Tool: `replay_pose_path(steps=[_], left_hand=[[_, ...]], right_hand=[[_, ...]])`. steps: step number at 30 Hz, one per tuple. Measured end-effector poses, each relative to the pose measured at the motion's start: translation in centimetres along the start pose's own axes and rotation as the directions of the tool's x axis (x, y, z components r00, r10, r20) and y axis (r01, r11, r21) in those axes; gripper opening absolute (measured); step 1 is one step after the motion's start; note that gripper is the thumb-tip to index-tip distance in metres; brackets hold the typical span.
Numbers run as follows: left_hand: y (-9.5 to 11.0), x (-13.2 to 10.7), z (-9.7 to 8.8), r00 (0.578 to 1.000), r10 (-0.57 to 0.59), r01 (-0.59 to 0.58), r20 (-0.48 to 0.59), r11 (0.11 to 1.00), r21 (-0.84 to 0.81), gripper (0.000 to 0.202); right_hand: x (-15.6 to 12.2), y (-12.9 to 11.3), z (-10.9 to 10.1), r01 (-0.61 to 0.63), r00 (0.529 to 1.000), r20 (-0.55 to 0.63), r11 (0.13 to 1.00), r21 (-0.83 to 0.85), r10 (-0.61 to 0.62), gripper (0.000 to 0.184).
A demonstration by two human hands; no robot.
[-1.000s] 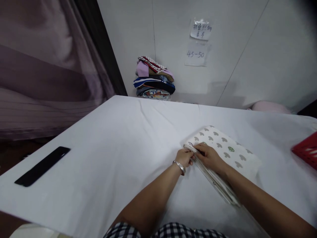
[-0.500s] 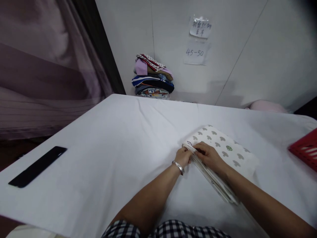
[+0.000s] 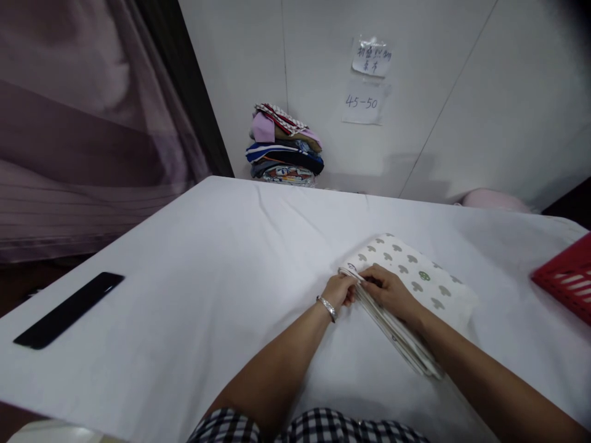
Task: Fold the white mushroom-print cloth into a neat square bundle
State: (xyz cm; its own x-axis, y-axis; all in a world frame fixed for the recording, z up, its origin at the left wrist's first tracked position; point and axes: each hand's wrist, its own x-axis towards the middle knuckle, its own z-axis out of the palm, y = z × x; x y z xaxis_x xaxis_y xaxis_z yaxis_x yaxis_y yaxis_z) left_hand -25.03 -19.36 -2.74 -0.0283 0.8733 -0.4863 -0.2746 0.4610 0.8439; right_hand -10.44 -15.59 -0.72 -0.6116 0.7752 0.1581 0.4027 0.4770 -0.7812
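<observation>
A folded white cloth [image 3: 415,271] with grey mushroom-like prints and one green mark lies on the white-covered table [image 3: 221,258], right of the middle. Its stacked layers show along the edge nearest me. My left hand [image 3: 339,290], with a silver bracelet at the wrist, pinches the left corner of those layers. Close beside it, my right hand [image 3: 388,292] is closed on the same edge, fingertips on the layers. My right hand and forearm cover part of the cloth. The tips of the right fingers are partly hidden.
A flat black object [image 3: 69,311] lies at the table's left. A red slotted basket [image 3: 566,277] stands at the right edge. Folded fabrics [image 3: 286,147] are piled beyond the far edge, by a wall with paper signs [image 3: 364,101]. A pinkish curtain [image 3: 83,135] hangs at left.
My left hand has shifted very slightly at the cloth's corner, its fingers showing a little more below the edge. My right hand keeps its place on the cloth. The view has moved slightly.
</observation>
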Motion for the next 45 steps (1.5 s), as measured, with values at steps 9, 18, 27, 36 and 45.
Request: replay_pose_path(steps=[9,18,27,36,45], left_hand=[[-0.1,0.3,-0.4,0.999,-0.014,0.018,0.053,0.997,-0.075,0.012],[-0.7,0.6,-0.4,0.998,0.042,-0.042,0.041,0.999,-0.009,0.026],[-0.5,0.7,-1.0,0.990,0.038,-0.032,0.137,0.998,-0.048,0.034],[-0.9,1.0,-0.5,0.999,0.049,-0.049,0.012,0.998,0.039,0.031],[-1.3,1.4,-0.2,0.996,0.052,-0.041,-0.071,0.988,0.146,0.023]], right_hand=[[-0.1,0.1,0.1,-0.018,1.000,0.004,0.999,-0.049,0.018,0.024],[-0.3,-0.4,-0.1,0.028,0.999,-0.014,0.996,-0.085,-0.030,0.024],[-0.6,-0.5,0.2,0.037,0.998,-0.049,0.989,-0.143,-0.044,0.023],[-0.8,-0.6,-0.5,0.075,0.995,0.078,0.984,-0.164,-0.063,0.027],[-2.7,5.2,-3.7,0.076,0.997,0.075,0.753,-0.654,-0.035,0.049]])
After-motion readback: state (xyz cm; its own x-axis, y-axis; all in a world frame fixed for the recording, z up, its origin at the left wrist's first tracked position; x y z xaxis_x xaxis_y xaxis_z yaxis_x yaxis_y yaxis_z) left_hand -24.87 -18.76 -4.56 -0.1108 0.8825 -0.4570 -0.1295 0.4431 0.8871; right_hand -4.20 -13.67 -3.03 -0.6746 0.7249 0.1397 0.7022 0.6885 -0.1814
